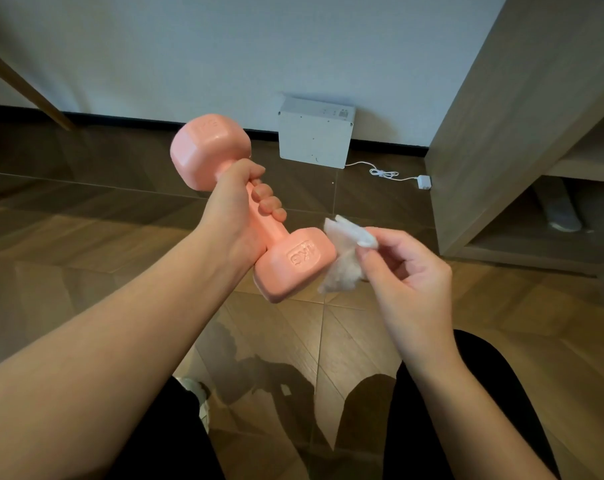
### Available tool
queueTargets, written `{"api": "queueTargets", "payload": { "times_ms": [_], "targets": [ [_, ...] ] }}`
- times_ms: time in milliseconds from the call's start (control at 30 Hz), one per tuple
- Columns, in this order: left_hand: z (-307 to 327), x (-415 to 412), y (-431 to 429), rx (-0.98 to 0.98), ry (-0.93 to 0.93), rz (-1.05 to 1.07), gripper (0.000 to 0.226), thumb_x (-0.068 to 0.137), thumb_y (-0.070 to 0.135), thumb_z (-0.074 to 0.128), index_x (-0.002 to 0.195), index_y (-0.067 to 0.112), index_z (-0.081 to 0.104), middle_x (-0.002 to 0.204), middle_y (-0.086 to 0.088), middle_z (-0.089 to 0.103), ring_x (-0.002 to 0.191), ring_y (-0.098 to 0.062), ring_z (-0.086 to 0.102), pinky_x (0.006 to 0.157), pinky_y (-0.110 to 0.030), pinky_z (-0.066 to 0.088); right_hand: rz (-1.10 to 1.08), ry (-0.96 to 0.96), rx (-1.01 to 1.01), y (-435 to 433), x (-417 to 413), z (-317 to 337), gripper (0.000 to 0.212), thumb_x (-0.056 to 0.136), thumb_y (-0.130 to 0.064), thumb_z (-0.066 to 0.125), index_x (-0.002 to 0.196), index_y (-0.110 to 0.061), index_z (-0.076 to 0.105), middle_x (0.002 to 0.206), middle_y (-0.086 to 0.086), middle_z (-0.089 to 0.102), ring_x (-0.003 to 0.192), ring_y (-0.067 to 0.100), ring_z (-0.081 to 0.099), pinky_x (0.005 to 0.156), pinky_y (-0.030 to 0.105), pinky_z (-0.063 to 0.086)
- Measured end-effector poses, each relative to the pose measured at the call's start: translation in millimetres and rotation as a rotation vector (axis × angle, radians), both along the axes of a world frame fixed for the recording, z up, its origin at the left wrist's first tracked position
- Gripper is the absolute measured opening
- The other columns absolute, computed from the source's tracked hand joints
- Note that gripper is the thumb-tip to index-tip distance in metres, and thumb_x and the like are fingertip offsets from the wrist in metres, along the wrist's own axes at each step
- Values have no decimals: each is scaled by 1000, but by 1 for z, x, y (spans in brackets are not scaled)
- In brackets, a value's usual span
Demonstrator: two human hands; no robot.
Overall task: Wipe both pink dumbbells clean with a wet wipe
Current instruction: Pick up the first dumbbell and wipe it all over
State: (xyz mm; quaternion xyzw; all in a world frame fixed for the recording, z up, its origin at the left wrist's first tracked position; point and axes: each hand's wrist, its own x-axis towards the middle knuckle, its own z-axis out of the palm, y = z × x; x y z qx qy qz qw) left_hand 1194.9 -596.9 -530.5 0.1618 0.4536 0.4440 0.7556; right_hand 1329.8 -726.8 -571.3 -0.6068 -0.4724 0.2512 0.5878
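left hand (236,206) wrapped round the handle of the pink dumbbell (255,207), fingers curled tight, held in the air above the wood floor (86,237). dumbbell long axis runs diagonal: one head far-left and higher, other head near-right and lower, "1kg" mark facing up. right hand (402,271) pinches a crumpled wet wipe (345,258) between thumb and fingertips, wipe touching the near-right head's end. far: white box (316,135) against wall, white cable (385,173) beside it. wooden cabinet (522,133) far right.
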Motion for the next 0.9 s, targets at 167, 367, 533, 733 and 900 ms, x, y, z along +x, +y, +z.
{"api": "queueTargets", "payload": {
  "times_ms": [167,367,533,733,900],
  "targets": [
    [-2,-1,3,-2,22,12,26,86,13,56,64,17,43,49,5,34,39,-8,31,40,-16,34,-85,199,37,7,2,13,21,94,-15,60,95,-35,68,94,-17,70,91,6,67,67,20,56],
    [-3,2,2,-9,40,-20,26,87,14,56,64,17,43,49,5,34,38,-9,31,40,-16,34,-241,473,119,24,2,24,8,94,-19,62,100,-25,63,98,-10,69,95,9,70,66,24,56],
    [-3,4,1,4,39,-44,27,87,14,55,64,17,42,49,5,34,38,-9,31,40,-17,34,-280,107,137,23,-15,21,7,89,-19,64,93,-20,58,85,-10,58,77,-2,58,63,9,45],
    [-2,-3,9,9,53,-9,26,87,14,55,64,17,42,48,5,34,38,-9,31,40,-17,35,41,137,25,4,-21,8,7,92,-29,61,91,-26,67,88,-13,69,85,4,65,65,11,49],
    [-1,-3,10,11,37,-1,26,87,14,54,65,17,41,49,5,33,39,-9,31,40,-17,34,28,162,-16,8,-27,-1,9,94,-26,62,100,-24,68,97,-7,68,94,8,63,72,15,50]
  ]
}}
